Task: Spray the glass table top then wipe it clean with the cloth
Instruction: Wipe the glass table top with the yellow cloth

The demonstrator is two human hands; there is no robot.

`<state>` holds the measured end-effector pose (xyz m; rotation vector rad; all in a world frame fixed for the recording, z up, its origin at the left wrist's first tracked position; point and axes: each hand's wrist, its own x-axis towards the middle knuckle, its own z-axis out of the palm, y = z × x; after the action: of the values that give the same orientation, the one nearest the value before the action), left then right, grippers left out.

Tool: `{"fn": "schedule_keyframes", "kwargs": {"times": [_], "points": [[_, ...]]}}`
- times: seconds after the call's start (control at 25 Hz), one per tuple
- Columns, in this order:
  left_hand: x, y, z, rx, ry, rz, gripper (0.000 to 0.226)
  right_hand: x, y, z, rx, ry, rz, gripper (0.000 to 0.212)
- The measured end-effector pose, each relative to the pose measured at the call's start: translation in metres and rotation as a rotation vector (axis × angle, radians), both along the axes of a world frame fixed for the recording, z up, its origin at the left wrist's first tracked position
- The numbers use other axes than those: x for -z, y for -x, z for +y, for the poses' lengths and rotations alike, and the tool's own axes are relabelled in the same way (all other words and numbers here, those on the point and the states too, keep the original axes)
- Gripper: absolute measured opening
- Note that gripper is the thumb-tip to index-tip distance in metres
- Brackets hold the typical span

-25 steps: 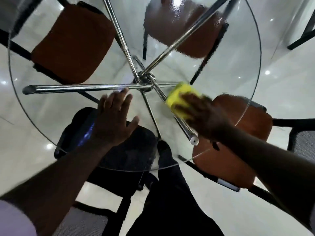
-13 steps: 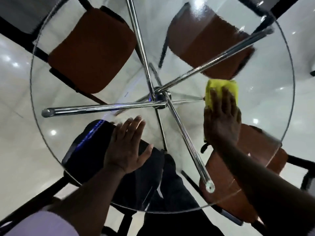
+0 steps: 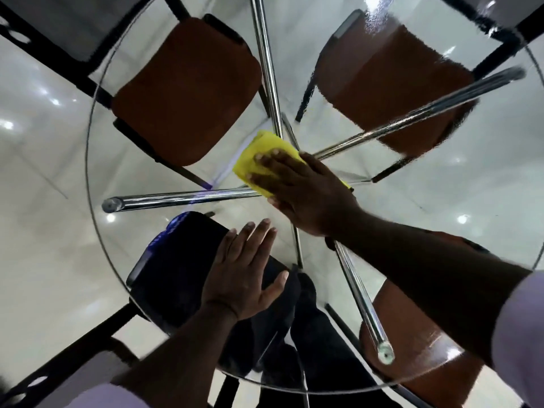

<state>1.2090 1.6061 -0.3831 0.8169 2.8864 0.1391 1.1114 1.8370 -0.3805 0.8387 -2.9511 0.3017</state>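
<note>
The round glass table top (image 3: 97,160) fills the head view, with chrome legs (image 3: 182,198) crossing beneath it. A folded yellow cloth (image 3: 262,148) lies flat on the glass at the centre, above the point where the legs meet. My right hand (image 3: 306,192) presses on the cloth with straight, spread fingers, covering its near half. My left hand (image 3: 244,272) rests flat on the glass nearer to me, fingers straight and holding nothing. No spray bottle is in view.
Under the glass stand brown-seated chairs at the far left (image 3: 188,92), far right (image 3: 391,81) and near right (image 3: 418,357), and a black-seated chair (image 3: 176,275) below my left hand. The floor is glossy white tile (image 3: 44,245).
My right hand has slid the yellow cloth leftward from the right part of the glass to the centre. My left hand has stayed flat on the glass near me.
</note>
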Motion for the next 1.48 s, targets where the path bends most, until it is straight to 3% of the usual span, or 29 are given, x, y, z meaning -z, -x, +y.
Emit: {"fn": "schedule_keyframes", "kwargs": {"times": [0.04,0.08,0.16,0.2,0.32,0.36,0.48,0.52,0.56,0.64,0.68,0.72,0.76,0.88,0.92,0.96,1.08,1.12,1.16,1.2,1.32,1.36,1.4,1.48], "points": [[0.0,0.0,-0.001,-0.007,0.006,-0.004,0.087,0.001,0.012,0.01,0.04,-0.002,0.012,0.053],[0.0,0.0,-0.001,-0.01,0.011,-0.008,0.087,0.001,0.016,0.015,0.23,0.033,0.002,0.054],[-0.002,-0.001,0.0,0.0,0.014,-0.012,0.087,-0.004,-0.004,0.017,0.766,0.169,-0.109,0.059],[-0.002,-0.002,-0.001,-0.001,0.016,-0.009,0.087,-0.004,-0.025,0.02,0.769,0.156,-0.131,0.06],[0.001,-0.002,-0.002,0.023,0.018,0.027,0.085,-0.003,-0.087,0.098,0.025,-0.07,-0.033,0.055],[0.005,-0.001,-0.003,0.03,0.014,0.04,0.085,-0.003,-0.087,0.128,0.079,-0.103,-0.034,0.054],[0.009,0.0,-0.001,0.035,-0.001,0.061,0.084,-0.002,-0.106,0.14,0.999,0.142,-0.101,0.06],[0.009,0.001,-0.001,0.033,-0.008,0.062,0.083,-0.004,-0.13,0.118,1.113,0.143,-0.154,0.062],[0.007,0.0,0.0,0.033,-0.013,0.067,0.083,-0.003,-0.166,0.098,0.983,0.092,-0.112,0.062],[0.004,-0.002,0.002,0.04,0.008,0.086,0.081,-0.005,-0.241,0.09,0.33,-0.035,-0.048,0.058],[0.003,-0.002,0.003,0.052,0.018,0.107,0.08,-0.009,-0.26,0.113,0.106,-0.07,-0.032,0.056],[0.002,-0.004,0.005,0.054,0.023,0.127,0.079,-0.008,-0.269,0.138,0.041,-0.139,-0.015,0.055],[0.0,-0.009,0.009,0.024,0.027,0.145,0.079,-0.004,-0.271,0.157,0.149,-0.188,-0.038,0.054],[-0.01,-0.045,0.038,-0.108,0.007,0.186,0.08,-0.006,-0.263,0.143,1.196,0.147,-0.122,0.06],[-0.012,-0.065,0.051,-0.081,-0.024,0.191,0.079,-0.012,-0.27,0.116,1.365,0.199,-0.167,0.062],[-0.013,-0.082,0.066,-0.01,-0.065,0.192,0.075,-0.012,-0.287,0.09,1.297,0.18,-0.126,0.063],[-0.011,-0.09,0.116,0.173,-0.173,0.17,0.062,-0.008,-0.338,0.091,0.461,0.012,-0.145,0.062],[-0.011,-0.077,0.132,0.185,-0.19,0.186,0.059,-0.002,-0.333,0.126,0.328,-0.069,-0.106,0.061],[-0.01,-0.062,0.144,0.191,-0.185,0.219,0.057,0.003,-0.319,0.16,0.342,-0.14,-0.087,0.06],[-0.008,-0.045,0.154,0.203,-0.16,0.244,0.056,0.006,-0.294,0.191,0.508,-0.157,-0.09,0.059],[0.002,-0.006,0.171,0.294,-0.122,0.247,0.057,-0.008,-0.228,0.217,1.267,0.112,-0.156,0.063],[0.004,-0.001,0.17,0.305,-0.127,0.239,0.058,-0.01,-0.223,0.196,1.346,0.162,-0.172,0.063],[0.005,0.001,0.17,0.3,-0.136,0.238,0.059,-0.012,-0.225,0.171,1.259,0.15,-0.163,0.062],[0.008,0.002,0.171,0.257,-0.122,0.22,0.062,-0.01,-0.239,0.148,0.792,0.074,-0.109,0.059]]}}
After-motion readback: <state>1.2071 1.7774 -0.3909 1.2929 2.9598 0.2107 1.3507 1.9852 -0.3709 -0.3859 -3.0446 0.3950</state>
